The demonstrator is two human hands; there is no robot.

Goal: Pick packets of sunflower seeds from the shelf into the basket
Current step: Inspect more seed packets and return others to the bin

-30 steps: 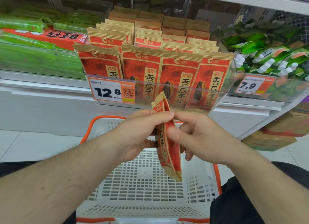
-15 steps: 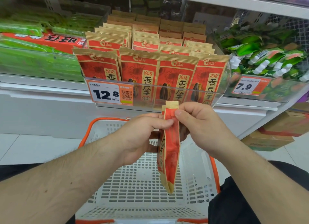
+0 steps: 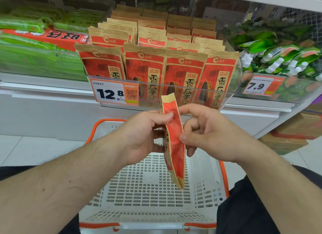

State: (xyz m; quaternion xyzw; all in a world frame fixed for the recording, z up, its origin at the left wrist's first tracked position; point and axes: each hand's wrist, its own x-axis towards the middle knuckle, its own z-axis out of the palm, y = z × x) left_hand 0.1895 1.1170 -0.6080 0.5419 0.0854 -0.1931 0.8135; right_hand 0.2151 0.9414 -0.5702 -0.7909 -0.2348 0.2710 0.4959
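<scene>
Both hands hold one red packet of sunflower seeds (image 3: pixel 175 146) edge-on and upright above the white basket (image 3: pixel 205 179), which sits at six o'clock with an orange rim. The left hand (image 3: pixel 146 134) pinches the packet's upper part from nine o'clock, thumb on top. The right hand (image 3: pixel 207 130) grasps it from three o'clock, thumb against the packet's edge and fingers curled behind. At twelve o'clock, rows of matching packets (image 3: pixel 163 59) stand on the shelf behind a clear front (image 3: pixel 230 97), with a 12.8 price tag (image 3: pixel 114 94) at eleven o'clock.
</scene>
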